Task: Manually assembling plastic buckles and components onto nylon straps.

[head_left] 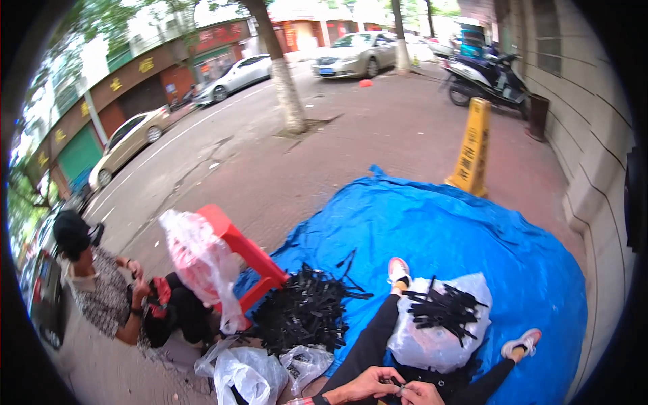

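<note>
At the lower edge, my left hand point(368, 385) and my right hand point(422, 393) meet between my legs. Both are pinched at the fingertips on a small dark piece point(399, 388), too small to make out fully. Just beyond them a white plastic bag point(422, 341) lies between my feet, with a bunch of black strips point(445, 309) on top. A large heap of black strips point(300, 314) is spread to the left of my leg. More dark material lies under my hands, partly hidden.
A blue tarp point(432, 216) lies under me. Left are a red plastic stool point(236, 239) with a pinkish bag point(196, 253), clear bags point(250, 374), and a seated person point(108, 290) handling something. A yellow floor sign point(472, 148), scooter point(489, 81) and wall point(594, 135) stand beyond.
</note>
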Available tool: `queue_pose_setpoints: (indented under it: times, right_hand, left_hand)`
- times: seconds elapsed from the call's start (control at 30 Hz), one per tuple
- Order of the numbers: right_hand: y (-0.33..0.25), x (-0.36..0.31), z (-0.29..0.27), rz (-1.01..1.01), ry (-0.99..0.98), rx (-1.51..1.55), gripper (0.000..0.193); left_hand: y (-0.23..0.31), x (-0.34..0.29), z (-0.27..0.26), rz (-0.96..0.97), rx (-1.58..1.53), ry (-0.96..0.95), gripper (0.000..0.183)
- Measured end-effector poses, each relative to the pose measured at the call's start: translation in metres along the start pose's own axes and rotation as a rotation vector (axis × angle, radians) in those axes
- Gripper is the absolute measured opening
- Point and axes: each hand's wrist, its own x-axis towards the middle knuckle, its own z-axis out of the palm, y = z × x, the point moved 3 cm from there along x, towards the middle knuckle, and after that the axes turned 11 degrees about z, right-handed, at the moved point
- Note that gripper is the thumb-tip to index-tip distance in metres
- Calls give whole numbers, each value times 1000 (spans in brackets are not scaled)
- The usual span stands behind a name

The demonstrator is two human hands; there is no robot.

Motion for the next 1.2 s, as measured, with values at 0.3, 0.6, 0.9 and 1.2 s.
queue_pose_setpoints:
  times: [0.3, 0.6, 0.9, 1.2]
  right_hand:
    - [4, 3, 2, 48, -93, 261, 11]
    - [2, 11, -1, 52, -74, 237, 12]
    - [5, 5, -7, -828, 841, -755, 16]
    - [3, 25, -6, -593, 785, -673, 14]
  left_hand:
    - [-5, 4, 6, 44, 53, -43, 18]
    - [-2, 1, 5, -2, -5, 43, 16]
    - [-31, 6, 3, -3, 197, 358, 20]
    - [13, 24, 22, 417, 801, 261, 12]
